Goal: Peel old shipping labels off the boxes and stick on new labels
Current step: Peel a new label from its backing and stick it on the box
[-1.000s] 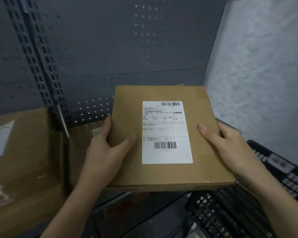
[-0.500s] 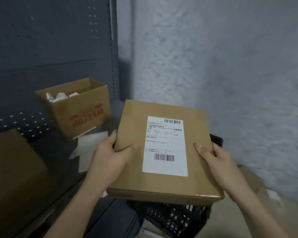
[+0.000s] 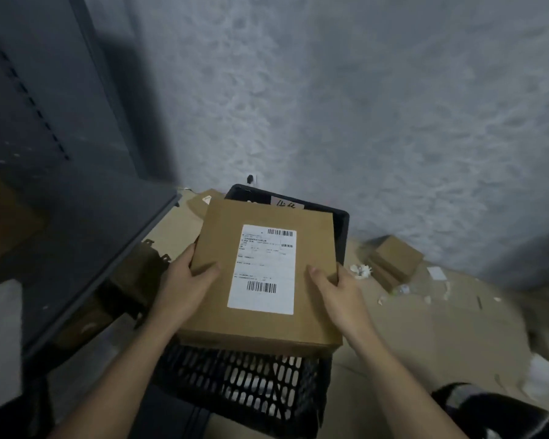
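Evenly gripped box [image 3: 260,324] (perhaps touching crate [image 3: 342,229]).

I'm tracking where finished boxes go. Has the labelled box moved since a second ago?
Yes. Gripped by the left hand and right hand, the box has gone right, away from the grey shelf, and now hangs above the black crate.

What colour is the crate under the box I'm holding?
Black, with a slotted wall; the crate shows best in the head view.
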A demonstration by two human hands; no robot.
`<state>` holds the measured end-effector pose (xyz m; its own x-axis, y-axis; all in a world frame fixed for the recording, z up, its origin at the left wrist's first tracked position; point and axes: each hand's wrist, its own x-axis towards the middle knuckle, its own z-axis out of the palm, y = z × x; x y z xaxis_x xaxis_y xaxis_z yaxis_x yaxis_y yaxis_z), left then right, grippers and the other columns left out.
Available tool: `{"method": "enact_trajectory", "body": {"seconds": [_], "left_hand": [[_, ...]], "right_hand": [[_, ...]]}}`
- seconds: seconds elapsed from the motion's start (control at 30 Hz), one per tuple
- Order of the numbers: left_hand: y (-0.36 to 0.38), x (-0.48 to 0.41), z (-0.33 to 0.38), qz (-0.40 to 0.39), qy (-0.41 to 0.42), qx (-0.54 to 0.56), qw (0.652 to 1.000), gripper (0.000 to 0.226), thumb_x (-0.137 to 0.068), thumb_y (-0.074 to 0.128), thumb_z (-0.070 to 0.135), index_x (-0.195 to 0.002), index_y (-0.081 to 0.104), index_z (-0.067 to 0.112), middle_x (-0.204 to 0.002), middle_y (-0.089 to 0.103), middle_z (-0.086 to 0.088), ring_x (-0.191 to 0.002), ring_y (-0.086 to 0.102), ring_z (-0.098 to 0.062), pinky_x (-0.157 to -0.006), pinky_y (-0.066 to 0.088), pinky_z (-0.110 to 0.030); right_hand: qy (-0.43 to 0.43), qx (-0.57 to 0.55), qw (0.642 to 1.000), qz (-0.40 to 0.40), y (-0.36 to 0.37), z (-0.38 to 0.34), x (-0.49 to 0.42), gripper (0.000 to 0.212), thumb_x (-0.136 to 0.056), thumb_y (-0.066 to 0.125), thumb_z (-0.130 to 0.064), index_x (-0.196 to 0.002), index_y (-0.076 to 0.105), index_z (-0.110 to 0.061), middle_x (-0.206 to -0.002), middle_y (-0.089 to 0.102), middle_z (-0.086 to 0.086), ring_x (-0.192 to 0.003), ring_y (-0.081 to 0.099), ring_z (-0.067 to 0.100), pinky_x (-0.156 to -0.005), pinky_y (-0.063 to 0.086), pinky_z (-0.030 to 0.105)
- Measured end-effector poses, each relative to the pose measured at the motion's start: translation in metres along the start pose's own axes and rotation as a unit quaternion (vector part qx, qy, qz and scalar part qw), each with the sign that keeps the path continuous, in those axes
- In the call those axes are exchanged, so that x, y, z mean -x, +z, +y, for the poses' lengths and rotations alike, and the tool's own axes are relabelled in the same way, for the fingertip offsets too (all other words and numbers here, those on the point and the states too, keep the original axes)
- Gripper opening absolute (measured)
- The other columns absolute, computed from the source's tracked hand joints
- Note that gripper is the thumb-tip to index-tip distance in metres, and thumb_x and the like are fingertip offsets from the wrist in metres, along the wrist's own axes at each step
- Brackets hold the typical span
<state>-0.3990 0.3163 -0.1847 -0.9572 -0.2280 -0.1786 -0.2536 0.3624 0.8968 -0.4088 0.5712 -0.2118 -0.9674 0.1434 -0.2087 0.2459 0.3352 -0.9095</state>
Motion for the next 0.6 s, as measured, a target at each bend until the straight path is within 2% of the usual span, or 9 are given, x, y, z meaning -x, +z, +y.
{"method": "enact_trajectory", "body": {"seconds": [0.07,0.13,0.2,0.27,0.37,0.5,0.6], "left_hand": [[0.006,-0.026,-0.013,-0.017,-0.016,0.002,1.000,0.034,-0.094,0.062,0.029,-0.127,0.056,0.033,-0.109,0.066,0.012,-0.099,0.062,-0.011,-0.075,0.048,-0.033],[0.011,-0.049,-0.028,-0.033,-0.032,-0.003,0.999,0.038,-0.095,0.061,0.030,-0.132,0.053,0.031,-0.112,0.065,0.009,-0.100,0.061,-0.013,-0.077,0.050,-0.036],[0.016,-0.071,-0.047,-0.050,-0.047,-0.018,0.997,0.045,-0.096,0.059,0.033,-0.139,0.047,0.028,-0.118,0.063,0.006,-0.104,0.060,-0.016,-0.086,0.051,-0.042],[0.023,-0.089,-0.065,-0.064,-0.061,-0.029,0.996,0.047,-0.098,0.056,0.032,-0.143,0.043,0.026,-0.121,0.061,0.004,-0.104,0.059,-0.016,-0.090,0.049,-0.042],[0.037,-0.108,-0.092,-0.083,-0.089,-0.036,0.992,0.045,-0.100,0.054,0.026,-0.143,0.043,0.021,-0.123,0.060,0.000,-0.099,0.056,-0.015,-0.086,0.045,-0.037],[0.052,-0.129,-0.122,-0.088,-0.125,-0.038,0.987,0.052,-0.099,0.055,0.025,-0.148,0.037,0.020,-0.132,0.057,-0.006,-0.105,0.057,-0.021,-0.085,0.046,-0.037],[0.064,-0.138,-0.140,-0.098,-0.147,-0.054,0.983,0.054,-0.099,0.056,0.025,-0.149,0.036,0.020,-0.128,0.058,-0.007,-0.104,0.059,-0.022,-0.078,0.048,-0.034]], "right_hand": [[0.020,0.001,1.000,0.002,0.013,0.008,-0.015,0.042,-0.093,0.055,-0.054,-0.124,0.053,-0.025,-0.103,0.064,-0.010,-0.094,0.063,0.010,-0.076,0.052,0.030],[0.045,0.003,0.999,0.004,0.027,0.017,-0.029,0.050,-0.093,0.054,-0.055,-0.130,0.049,-0.022,-0.109,0.063,-0.008,-0.099,0.062,0.013,-0.083,0.052,0.034],[0.082,0.003,0.997,0.003,0.042,0.026,-0.044,0.057,-0.094,0.053,-0.053,-0.139,0.043,-0.019,-0.118,0.060,-0.005,-0.106,0.059,0.016,-0.088,0.047,0.034],[0.118,-0.002,0.993,-0.004,0.055,0.036,-0.055,0.058,-0.096,0.052,-0.050,-0.142,0.038,-0.018,-0.122,0.056,-0.003,-0.110,0.056,0.019,-0.091,0.043,0.035],[0.157,0.004,0.988,0.001,0.073,0.053,-0.071,0.059,-0.096,0.053,-0.048,-0.143,0.036,-0.016,-0.132,0.055,0.004,-0.118,0.054,0.025,-0.099,0.043,0.039],[0.190,0.020,0.982,-0.002,0.090,0.073,-0.083,0.062,-0.098,0.051,-0.046,-0.147,0.031,-0.015,-0.139,0.051,0.007,-0.125,0.051,0.029,-0.102,0.040,0.039],[0.201,-0.010,0.979,0.002,0.098,0.083,-0.088,0.055,-0.099,0.052,-0.039,-0.145,0.034,-0.015,-0.133,0.053,0.004,-0.116,0.054,0.023,-0.094,0.042,0.033]]}}
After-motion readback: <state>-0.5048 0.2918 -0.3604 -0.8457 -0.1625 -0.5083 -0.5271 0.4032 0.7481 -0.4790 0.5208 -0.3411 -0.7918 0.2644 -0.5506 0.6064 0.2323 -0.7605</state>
